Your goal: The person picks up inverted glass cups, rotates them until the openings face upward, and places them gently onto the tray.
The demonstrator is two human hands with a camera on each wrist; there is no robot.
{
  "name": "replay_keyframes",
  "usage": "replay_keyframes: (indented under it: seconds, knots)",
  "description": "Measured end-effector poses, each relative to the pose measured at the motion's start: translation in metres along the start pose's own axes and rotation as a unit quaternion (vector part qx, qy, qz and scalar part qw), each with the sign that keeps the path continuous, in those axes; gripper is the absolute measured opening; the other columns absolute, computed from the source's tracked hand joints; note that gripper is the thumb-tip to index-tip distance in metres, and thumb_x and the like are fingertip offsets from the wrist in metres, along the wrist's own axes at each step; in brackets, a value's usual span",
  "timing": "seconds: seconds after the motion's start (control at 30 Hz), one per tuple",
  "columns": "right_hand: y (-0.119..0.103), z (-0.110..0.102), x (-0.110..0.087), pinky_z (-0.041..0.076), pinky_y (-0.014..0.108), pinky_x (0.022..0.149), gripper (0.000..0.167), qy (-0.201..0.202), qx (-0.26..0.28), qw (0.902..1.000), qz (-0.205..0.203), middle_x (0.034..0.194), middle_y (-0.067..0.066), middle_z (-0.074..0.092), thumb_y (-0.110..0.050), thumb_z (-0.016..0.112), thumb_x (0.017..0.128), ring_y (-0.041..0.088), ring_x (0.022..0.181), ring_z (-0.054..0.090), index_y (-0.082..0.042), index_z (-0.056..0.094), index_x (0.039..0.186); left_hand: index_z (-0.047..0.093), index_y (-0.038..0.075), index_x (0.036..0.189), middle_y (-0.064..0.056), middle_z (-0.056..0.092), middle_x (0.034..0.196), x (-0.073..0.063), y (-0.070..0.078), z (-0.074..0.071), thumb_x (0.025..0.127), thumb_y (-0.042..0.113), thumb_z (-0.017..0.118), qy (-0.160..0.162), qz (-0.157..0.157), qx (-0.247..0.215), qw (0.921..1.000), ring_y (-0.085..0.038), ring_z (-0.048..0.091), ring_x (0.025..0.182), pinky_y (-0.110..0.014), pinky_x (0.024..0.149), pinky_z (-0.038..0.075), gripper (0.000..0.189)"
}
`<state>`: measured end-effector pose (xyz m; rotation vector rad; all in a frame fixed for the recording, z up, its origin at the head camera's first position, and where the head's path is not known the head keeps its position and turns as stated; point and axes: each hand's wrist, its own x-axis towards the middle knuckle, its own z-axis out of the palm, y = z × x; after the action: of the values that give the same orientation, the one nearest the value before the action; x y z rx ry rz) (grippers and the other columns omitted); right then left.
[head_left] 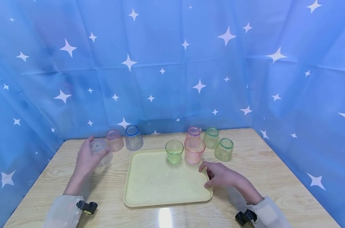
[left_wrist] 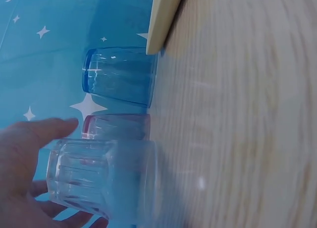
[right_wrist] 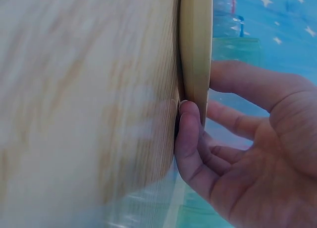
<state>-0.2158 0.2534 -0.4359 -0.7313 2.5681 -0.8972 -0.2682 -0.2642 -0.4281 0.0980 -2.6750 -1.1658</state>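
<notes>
On the left, my left hand is spread around an upside-down clear glass. The thumb shows a gap to the glass in the left wrist view, while the other fingers reach behind it, partly hidden by it. My right hand pinches the right edge of a pale yellow tray, one digit over the rim and another tucked at its underside. On the tray's far right part stand an upright green glass and, beside it, a taller upright pink glass.
An upside-down pink glass and a blue-rimmed one stand behind the tray's left side. Behind its right side are another inverted pink glass and two inverted green glasses. A starry blue curtain surrounds the wooden table.
</notes>
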Motion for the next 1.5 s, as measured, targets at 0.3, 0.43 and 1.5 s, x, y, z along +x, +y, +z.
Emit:
replay_keyframes:
  seconds: [0.3, 0.43, 1.5]
  knots:
    - [0.0, 0.001, 0.001, 0.042, 0.021, 0.06, 0.049, 0.008, 0.004, 0.9999, -0.008, 0.075, -0.005, 0.054, -0.012, 0.084, 0.079, 0.003, 0.067, 0.048, -0.007, 0.059, 0.121, 0.038, -0.003, 0.155, -0.032, 0.043, 0.155, -0.001, -0.005, 0.0, 0.091, 0.039, 0.076, 0.048, -0.004, 0.019, 0.9986, -0.054, 0.04, 0.141, -0.071, 0.114, 0.033, 0.086]
    - [0.0, 0.002, 0.001, 0.043, 0.021, 0.06, 0.049, 0.005, 0.014, 0.9998, -0.009, 0.076, -0.003, 0.056, -0.011, 0.085, 0.079, 0.004, 0.067, 0.049, -0.006, 0.059, 0.12, 0.042, 0.001, 0.154, -0.03, 0.047, 0.153, -0.001, -0.007, 0.0, 0.088, 0.042, 0.078, 0.06, -0.018, 0.023, 0.9978, -0.053, 0.044, 0.139, -0.069, 0.114, 0.034, 0.086]
    - [0.004, 0.004, -0.003, 0.043, 0.02, 0.059, 0.048, 0.016, 0.028, 0.9983, -0.048, 0.073, -0.007, 0.054, -0.008, 0.083, 0.076, 0.001, 0.066, 0.049, -0.007, 0.058, 0.117, 0.049, 0.011, 0.152, -0.024, 0.056, 0.149, -0.011, 0.017, -0.004, 0.085, 0.051, 0.079, 0.109, -0.026, 0.023, 0.9934, -0.048, 0.053, 0.131, -0.065, 0.103, 0.044, 0.084]
